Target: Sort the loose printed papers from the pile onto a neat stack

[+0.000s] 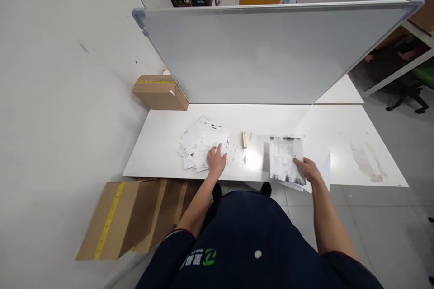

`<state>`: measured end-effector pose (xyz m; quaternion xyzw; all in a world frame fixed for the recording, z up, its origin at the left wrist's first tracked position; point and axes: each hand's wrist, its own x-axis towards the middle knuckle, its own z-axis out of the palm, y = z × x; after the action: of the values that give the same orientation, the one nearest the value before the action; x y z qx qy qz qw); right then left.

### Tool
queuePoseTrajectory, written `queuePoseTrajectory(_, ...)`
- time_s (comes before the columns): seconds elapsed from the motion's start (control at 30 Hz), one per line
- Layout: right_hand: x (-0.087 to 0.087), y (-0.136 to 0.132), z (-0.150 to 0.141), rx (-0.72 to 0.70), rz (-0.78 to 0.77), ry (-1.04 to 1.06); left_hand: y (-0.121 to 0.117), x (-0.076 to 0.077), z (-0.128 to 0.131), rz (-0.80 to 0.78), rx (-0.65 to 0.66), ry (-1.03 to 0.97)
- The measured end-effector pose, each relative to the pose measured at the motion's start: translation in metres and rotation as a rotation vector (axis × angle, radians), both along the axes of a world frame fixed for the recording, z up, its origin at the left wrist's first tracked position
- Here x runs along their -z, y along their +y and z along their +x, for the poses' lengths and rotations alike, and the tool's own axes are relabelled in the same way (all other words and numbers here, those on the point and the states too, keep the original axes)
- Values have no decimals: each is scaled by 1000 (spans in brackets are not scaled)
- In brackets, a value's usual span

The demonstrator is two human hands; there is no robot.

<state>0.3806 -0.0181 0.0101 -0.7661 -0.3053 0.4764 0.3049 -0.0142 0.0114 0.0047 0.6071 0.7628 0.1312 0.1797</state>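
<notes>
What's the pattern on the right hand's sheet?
The sheet is pale grey with dark, smudgy top and bottom edges; head view.

Print on paper pile (pixel 206 141) unreadably small; right edge cuts green chair (pixel 424 75).

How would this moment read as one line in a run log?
left grip: touching loose paper pile | right grip: holding dark-smudged printed sheet | between: small beige object, possibly stapler | surface: white table
</notes>
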Motion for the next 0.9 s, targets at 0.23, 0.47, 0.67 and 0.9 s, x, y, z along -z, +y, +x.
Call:
queuePoseTrajectory(0.23, -23, 9, 26, -40, -110, -664, -5, 19, -31, -123, -56, 75)
queuePoseTrajectory(0.47, -13, 20, -39, -215, -110, -773, -9, 20, -35, -76, -12, -19)
queuePoseTrajectory(0.67, 6, 28, -46, -181, -154, -648, -11, 22, -39, -29, 81, -9)
queuePoseTrajectory(0.9, 26, 45, -117, -320, -60, -629, -12, 27, -37, -14, 104, 48)
